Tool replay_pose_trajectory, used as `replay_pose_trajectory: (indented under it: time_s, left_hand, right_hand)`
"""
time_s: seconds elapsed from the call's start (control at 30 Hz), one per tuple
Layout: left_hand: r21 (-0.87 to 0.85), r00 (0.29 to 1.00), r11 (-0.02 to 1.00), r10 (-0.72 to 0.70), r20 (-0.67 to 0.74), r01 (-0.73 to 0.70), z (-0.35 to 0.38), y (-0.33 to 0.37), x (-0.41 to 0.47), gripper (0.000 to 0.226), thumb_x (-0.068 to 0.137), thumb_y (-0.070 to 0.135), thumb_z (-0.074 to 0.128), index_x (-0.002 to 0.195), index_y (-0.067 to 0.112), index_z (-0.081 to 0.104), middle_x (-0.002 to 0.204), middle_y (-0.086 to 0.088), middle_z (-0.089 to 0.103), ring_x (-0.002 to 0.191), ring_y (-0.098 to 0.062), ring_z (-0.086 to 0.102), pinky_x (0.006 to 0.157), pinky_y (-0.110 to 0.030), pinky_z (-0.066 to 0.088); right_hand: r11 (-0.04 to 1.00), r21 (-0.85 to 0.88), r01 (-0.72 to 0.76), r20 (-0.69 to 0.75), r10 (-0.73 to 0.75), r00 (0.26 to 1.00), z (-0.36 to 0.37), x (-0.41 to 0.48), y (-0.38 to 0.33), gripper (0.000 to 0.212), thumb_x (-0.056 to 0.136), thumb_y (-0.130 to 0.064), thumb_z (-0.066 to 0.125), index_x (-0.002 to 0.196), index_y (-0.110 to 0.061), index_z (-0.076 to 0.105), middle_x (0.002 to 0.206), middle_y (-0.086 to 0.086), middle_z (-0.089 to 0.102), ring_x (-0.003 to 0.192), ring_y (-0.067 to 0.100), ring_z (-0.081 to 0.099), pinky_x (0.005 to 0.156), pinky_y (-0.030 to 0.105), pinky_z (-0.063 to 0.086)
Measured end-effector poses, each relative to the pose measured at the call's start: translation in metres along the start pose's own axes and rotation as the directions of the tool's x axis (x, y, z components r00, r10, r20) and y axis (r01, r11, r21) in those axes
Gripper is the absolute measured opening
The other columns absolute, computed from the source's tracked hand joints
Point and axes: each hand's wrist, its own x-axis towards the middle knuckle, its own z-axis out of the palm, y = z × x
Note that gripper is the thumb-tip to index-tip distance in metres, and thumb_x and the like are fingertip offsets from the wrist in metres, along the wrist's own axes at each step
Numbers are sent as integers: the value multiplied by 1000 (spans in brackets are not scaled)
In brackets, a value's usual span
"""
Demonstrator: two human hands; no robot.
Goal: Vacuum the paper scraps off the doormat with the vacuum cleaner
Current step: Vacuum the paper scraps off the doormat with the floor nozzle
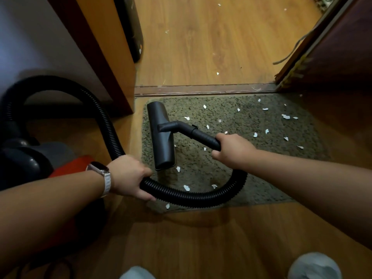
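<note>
Scraps (255, 134) of white paper litter a shaggy doormat (247, 123) as a person works a vacuum nozzle (161, 135) along its left end. The right hand (234, 151) is wrapped tight round the rigid tube (201, 135) behind the nozzle, fingers curled about it. The left hand (128, 176), a watch (98, 169) on its wrist, is closed round the ribbed hose (193, 195) on the side nearer the vacuum body (66, 164).

Most scraps lie beyond the right fingers, spread toward the mat's right end, well apart from the nozzle. A few sit between the two hands, inside the hose loop, and one lies just below the left fingertips at the mat's near edge. More dot the floor past the threshold (201, 90).

The job looks barely begun, and the hose is the likeliest spoiler. Its loop rests on the mat between the hands, so a sweep of the nozzle toward the right could drag it through the nearby scraps and flick them onto the boards. Suction could also lift the light mat if the nozzle is pulled back hard, bunching the pile and hiding paper under a fold. A long reach to the right end might draw the hose taut through the left fingers and tug the vacuum body along.
</note>
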Motion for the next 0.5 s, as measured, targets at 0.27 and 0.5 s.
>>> replay_pose_trajectory:
  time_s: [0.27, 0.5]
  left_hand:
    - [0, 998, 999, -54, -33, 54, 0, -9, 1, 92, 55, 102, 6, 77, 27, 53, 65, 10, 57, 60, -14, 59, 62, -33, 55]
    - [36, 995, 997, -73, 71, 71, -5, -7, 12, 76, 67, 97, 28, 78, 26, 52, 66, 8, 56, 61, -16, 59, 62, -34, 56]
  right_hand:
    - [1000, -10, -21, -80, 20, 997, 4, 22, -4, 21, 88, -38, 62, 98, -23, 51, 75, -3, 55, 75, 25, 58, 62, 31, 43]
    - [983, 60, -173, -93, 178, 980, 30, 31, 11, 24, 89, -38, 59, 107, -22, 55, 80, 0, 54, 75, 27, 56, 64, 31, 44]
